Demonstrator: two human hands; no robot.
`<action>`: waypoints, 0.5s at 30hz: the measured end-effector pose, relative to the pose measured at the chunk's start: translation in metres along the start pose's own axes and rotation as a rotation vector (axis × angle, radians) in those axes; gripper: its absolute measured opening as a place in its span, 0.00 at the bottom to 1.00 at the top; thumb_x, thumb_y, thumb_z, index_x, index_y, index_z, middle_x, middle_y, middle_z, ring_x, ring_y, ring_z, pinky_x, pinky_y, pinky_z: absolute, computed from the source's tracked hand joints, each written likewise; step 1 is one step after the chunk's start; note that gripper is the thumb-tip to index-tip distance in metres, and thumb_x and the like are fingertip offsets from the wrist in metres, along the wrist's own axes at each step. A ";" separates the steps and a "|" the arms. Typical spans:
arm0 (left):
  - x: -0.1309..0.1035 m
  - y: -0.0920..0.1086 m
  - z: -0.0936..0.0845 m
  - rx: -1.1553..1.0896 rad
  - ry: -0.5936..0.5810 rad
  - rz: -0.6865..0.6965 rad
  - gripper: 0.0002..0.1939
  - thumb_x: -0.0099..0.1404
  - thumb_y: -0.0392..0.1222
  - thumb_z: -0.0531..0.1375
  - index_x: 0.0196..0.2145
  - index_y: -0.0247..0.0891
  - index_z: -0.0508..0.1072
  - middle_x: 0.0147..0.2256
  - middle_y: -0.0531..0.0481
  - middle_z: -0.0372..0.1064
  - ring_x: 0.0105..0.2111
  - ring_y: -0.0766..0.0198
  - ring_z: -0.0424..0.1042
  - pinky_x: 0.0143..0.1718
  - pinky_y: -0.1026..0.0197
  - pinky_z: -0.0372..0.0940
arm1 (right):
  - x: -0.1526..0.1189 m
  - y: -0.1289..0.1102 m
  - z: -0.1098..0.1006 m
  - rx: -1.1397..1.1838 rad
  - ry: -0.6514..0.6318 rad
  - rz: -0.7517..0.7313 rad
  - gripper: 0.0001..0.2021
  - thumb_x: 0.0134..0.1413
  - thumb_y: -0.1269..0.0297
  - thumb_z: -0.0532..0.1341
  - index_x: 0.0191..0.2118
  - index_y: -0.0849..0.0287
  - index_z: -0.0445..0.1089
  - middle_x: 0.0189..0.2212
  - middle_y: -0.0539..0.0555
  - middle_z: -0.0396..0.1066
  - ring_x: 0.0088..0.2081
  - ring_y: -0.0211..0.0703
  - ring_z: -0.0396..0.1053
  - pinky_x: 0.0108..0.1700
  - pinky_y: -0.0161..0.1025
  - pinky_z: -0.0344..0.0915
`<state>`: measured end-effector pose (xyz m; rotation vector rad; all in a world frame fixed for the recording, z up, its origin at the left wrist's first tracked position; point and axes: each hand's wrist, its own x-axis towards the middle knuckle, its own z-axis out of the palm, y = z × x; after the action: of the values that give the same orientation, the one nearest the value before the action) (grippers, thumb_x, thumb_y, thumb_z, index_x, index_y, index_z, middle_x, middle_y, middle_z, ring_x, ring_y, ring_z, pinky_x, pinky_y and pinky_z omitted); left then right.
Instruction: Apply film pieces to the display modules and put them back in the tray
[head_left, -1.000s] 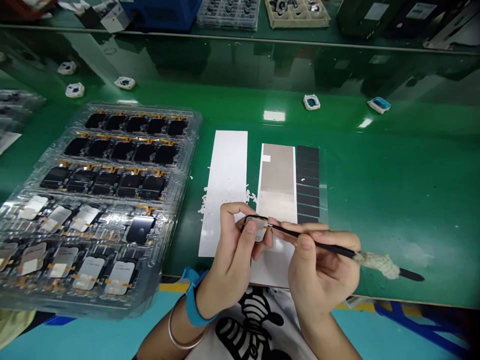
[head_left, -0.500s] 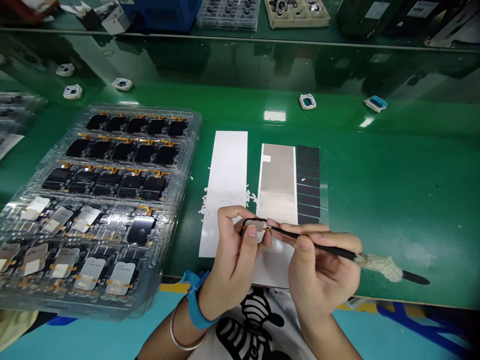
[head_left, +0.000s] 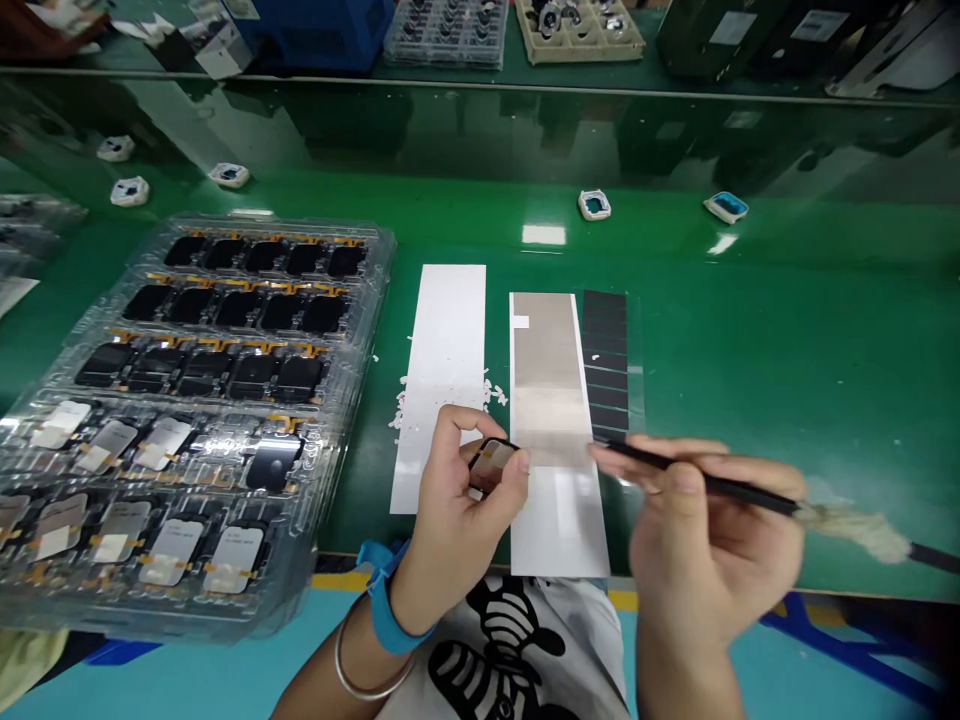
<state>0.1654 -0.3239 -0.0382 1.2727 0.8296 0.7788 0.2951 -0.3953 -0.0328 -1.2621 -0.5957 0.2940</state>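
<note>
My left hand point(head_left: 466, 510) pinches a small watch screen module point(head_left: 491, 463) between thumb and fingers, tilted, its silvery back partly covered by the thumb. To the right, my right hand point(head_left: 712, 540) grips black tweezers point(head_left: 757, 497) with a pale wrapping toward the rear end. The tweezer tip points left, over the edge of a strip of black adhesive pieces point(head_left: 606, 350), apart from the module. Under and between the hands lies a greyish-silver sheet with white borders point(head_left: 551, 380). A white strip point(head_left: 452, 330) is behind my left hand.
On the left, a clear plastic tray point(head_left: 386, 255) holds rows of similar screen modules. White scraps point(head_left: 493, 392) are scattered beside the white strip. Small white-framed watch cases point(head_left: 595, 205) stand farther back. A shelf carries a beige parts box point(head_left: 581, 50) and a blue box point(head_left: 315, 35).
My right hand has drawn the tweezers away from the module, moving right toward the black strip. My left hand still holds the module. The whole view has shifted slightly.
</note>
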 end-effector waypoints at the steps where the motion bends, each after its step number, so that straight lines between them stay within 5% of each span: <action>1: -0.002 0.000 0.002 0.035 -0.042 0.002 0.08 0.73 0.44 0.57 0.40 0.44 0.58 0.21 0.61 0.56 0.21 0.70 0.57 0.21 0.68 0.53 | 0.007 0.000 -0.010 -0.040 0.024 -0.011 0.07 0.61 0.72 0.62 0.39 0.55 0.64 0.35 0.51 0.73 0.38 0.44 0.79 0.38 0.46 0.82; 7: -0.004 0.003 0.026 0.443 -0.395 0.153 0.05 0.77 0.41 0.47 0.46 0.41 0.60 0.33 0.48 0.69 0.26 0.62 0.68 0.25 0.60 0.61 | 0.036 0.013 -0.061 -0.297 -0.139 0.135 0.08 0.56 0.66 0.69 0.36 0.57 0.68 0.33 0.53 0.78 0.31 0.41 0.80 0.36 0.35 0.80; 15: 0.010 -0.004 0.045 0.794 -0.541 0.292 0.08 0.77 0.38 0.46 0.47 0.39 0.63 0.35 0.45 0.75 0.33 0.54 0.76 0.28 0.57 0.68 | 0.036 0.023 -0.070 -0.320 -0.135 0.140 0.08 0.56 0.62 0.68 0.35 0.57 0.69 0.32 0.53 0.76 0.29 0.41 0.79 0.36 0.37 0.80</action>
<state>0.2101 -0.3378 -0.0386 2.2245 0.5105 0.2732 0.3670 -0.4263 -0.0583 -1.6053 -0.6896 0.4140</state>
